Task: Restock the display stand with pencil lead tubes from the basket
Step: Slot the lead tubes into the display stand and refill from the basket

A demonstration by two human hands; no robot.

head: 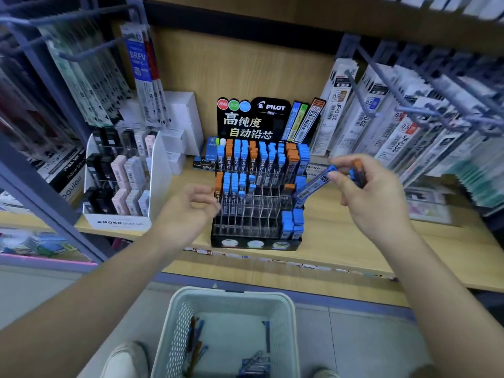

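Note:
A black tiered display stand (256,242) with clear slots sits on the wooden shelf, partly filled with blue- and orange-capped pencil lead tubes (268,159). My right hand (373,195) is at the stand's right side, shut on several lead tubes (317,184); one blue-capped tube sticks out toward the stand, others with blue and orange caps lie behind my fingers. My left hand (188,205) hovers by the stand's left side, fingers curled and apart, holding nothing. Below, a pale plastic basket (231,296) on the floor holds several loose tubes (255,362).
A white MONO eraser display (120,222) stands left of the stand. Hanging refill packs on metal hooks crowd the left (141,69) and right (395,121). The shelf's front edge (272,261) carries price labels. My shoes (126,360) flank the basket.

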